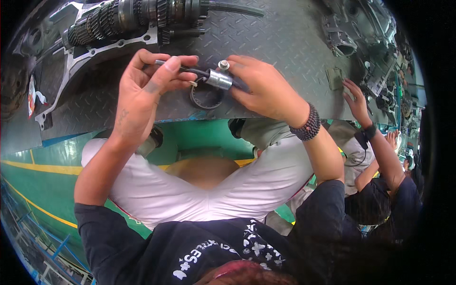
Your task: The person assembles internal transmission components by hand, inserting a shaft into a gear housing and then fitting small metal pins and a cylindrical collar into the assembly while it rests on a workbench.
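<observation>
Both hands meet over the near edge of the bench [285,42], and between them lies a thin dark shaft [190,70] carrying a short silver sleeve [219,79]. The shaft's long axis runs nearly level across the view, tilting a little down toward the person's right. The left hand [142,90] is closed on the shaft's bare left end, thumb and forefinger pinching it from above and below. The right hand [266,88] is closed round the other end, its fingers [237,88] touching the sleeve, with a small bolt head [223,64] showing just above them. The sleeve sits hard against the right hand and a short way off from the left fingertips — the right hand is the nearer one. Directly beneath the sleeve a dark ring [205,97] lies flat on the plate; whether the sleeve touches it cannot be told. A gear cluster [133,19] lies well beyond — apart from both hands. Another person's hand [357,102] rests on the bench at far right.
</observation>
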### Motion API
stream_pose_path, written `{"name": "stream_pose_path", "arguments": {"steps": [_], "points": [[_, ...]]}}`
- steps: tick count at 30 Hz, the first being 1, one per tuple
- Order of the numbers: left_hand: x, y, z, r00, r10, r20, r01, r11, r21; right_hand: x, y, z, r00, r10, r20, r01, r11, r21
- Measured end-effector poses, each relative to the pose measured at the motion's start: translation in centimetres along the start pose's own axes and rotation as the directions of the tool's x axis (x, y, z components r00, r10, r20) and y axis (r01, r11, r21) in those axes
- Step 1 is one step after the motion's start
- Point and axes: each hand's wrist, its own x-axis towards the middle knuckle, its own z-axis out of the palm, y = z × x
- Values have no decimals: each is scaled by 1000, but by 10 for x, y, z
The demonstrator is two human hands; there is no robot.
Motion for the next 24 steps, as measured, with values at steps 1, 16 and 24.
{"name": "stream_pose_path", "arguments": {"steps": [1,16,24], "points": [[0,2,0,1000,0,0,0,1000,1,0,0,0,1000,-1,-1,1,1000,1],[2,16,-5,784,567,255,-613,772,167,7,-11,2,999,20,39,-19,1000,-10],[-1,16,-5,814,509,280,-577,766,284,7,-14,2,996,14,90,-15,1000,13]]}}
